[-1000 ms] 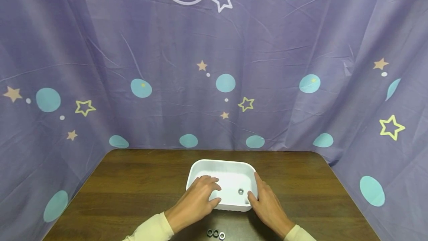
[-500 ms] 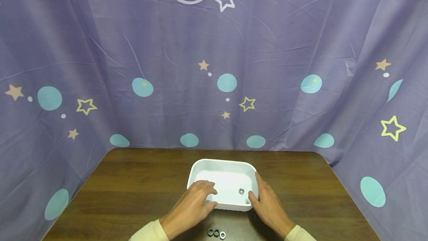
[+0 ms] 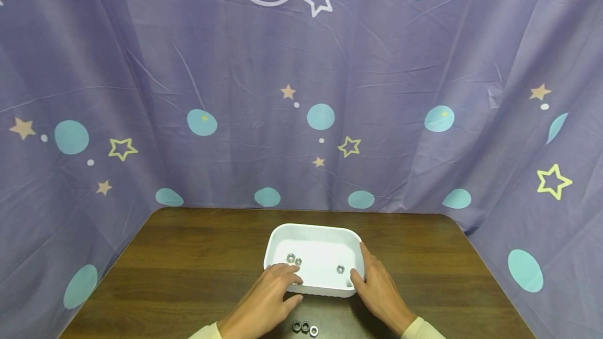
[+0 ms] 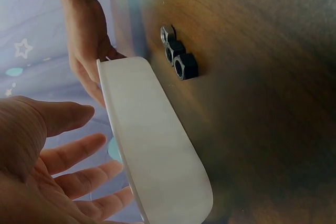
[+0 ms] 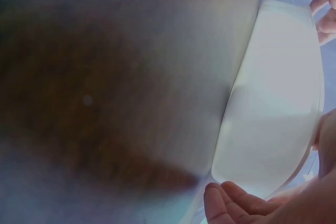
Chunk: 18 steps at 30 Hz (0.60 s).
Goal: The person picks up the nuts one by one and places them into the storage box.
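Note:
A white tray with rounded corners rests on the wooden table. My right hand grips its right end, thumb over the rim on the inside and fingers along the outer wall. Over the near left rim, my left hand has spread, relaxed fingers and holds nothing. Inside the tray lie a silver hex nut and a smaller nut at the left, just beyond the left fingertips. Another silver nut lies toward the right, near the right thumb.
In front of the tray, two dark nuts and one silver nut form a short row on the brown table. A purple patterned curtain hangs behind the table and along both sides.
My left hand has drawn back toward me and left, from over the tray to its near rim. Two nuts at the tray's left now show. The right hand keeps its hold.

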Each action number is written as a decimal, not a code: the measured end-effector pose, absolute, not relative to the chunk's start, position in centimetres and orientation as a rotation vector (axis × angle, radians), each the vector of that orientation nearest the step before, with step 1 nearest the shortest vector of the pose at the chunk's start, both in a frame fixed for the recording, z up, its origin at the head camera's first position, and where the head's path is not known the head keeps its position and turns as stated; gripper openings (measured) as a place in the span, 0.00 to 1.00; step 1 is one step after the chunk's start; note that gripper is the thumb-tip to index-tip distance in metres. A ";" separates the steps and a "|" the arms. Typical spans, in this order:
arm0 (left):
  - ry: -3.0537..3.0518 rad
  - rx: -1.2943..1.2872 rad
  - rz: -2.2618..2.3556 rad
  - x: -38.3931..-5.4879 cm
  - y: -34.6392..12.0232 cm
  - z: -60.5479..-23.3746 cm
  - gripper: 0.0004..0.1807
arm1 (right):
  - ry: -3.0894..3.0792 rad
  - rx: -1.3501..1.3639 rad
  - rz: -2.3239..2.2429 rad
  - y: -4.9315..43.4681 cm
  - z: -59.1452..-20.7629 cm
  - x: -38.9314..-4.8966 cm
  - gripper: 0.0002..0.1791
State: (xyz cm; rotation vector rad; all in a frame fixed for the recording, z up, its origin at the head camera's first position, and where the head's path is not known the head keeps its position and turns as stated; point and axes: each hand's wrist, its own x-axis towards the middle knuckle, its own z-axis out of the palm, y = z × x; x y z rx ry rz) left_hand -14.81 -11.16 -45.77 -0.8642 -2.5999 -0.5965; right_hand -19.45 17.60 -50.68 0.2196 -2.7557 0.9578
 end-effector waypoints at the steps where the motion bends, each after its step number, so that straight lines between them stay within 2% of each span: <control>1: -2.610 -0.866 -0.607 -14.7 -11.3 -45.8 0.12 | -2.754 0.221 0.955 17.6 -50.6 -19.4 0.41; 18: -2.565 -0.910 -0.545 -13.7 -12.3 -46.3 0.14 | -2.766 0.218 0.954 17.7 -50.5 -19.4 0.40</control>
